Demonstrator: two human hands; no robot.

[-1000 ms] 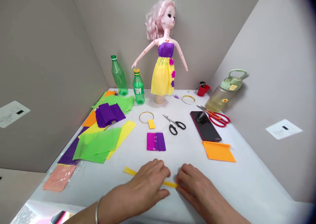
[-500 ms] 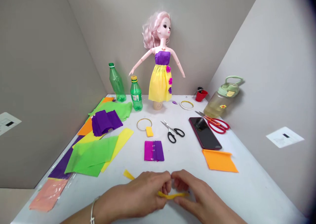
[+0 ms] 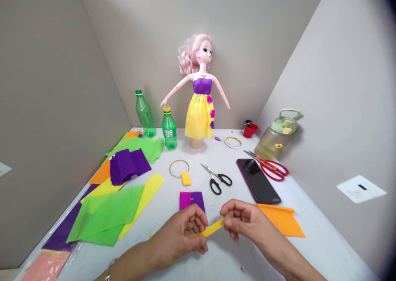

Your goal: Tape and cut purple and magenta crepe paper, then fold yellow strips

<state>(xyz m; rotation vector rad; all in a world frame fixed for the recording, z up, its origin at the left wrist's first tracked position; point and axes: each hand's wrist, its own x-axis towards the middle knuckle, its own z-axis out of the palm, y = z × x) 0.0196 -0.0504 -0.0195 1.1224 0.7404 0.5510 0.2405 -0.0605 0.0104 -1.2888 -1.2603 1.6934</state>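
Low in the head view, a narrow yellow strip of crepe paper point(image 3: 213, 229) stretches between my two hands. My left hand point(image 3: 182, 235) is closed on it, with part of the strip hidden behind the fingers and a bit of yellow showing past the hand's far side. My right hand point(image 3: 243, 221) pinches the other end between thumb and fingertips. Just behind my left hand lies a folded magenta and purple paper piece point(image 3: 192, 200), partly covered by it. Orange paper point(image 3: 283, 221) lies beside my right wrist.
A pink-haired doll point(image 3: 201, 112) in a purple and yellow dress stands at the back. Black-handled scissors point(image 3: 215, 178), a phone point(image 3: 259, 181), red-handled scissors point(image 3: 272, 168) and a water bottle point(image 3: 272, 138) are nearby. Green bottles point(image 3: 169, 134) and coloured papers point(image 3: 108, 211) sit left.
My hands have lifted and drawn slightly apart, so the yellow strip now runs straighter between them. My right hand has turned to hold its end. The whole view has tilted slightly upward.
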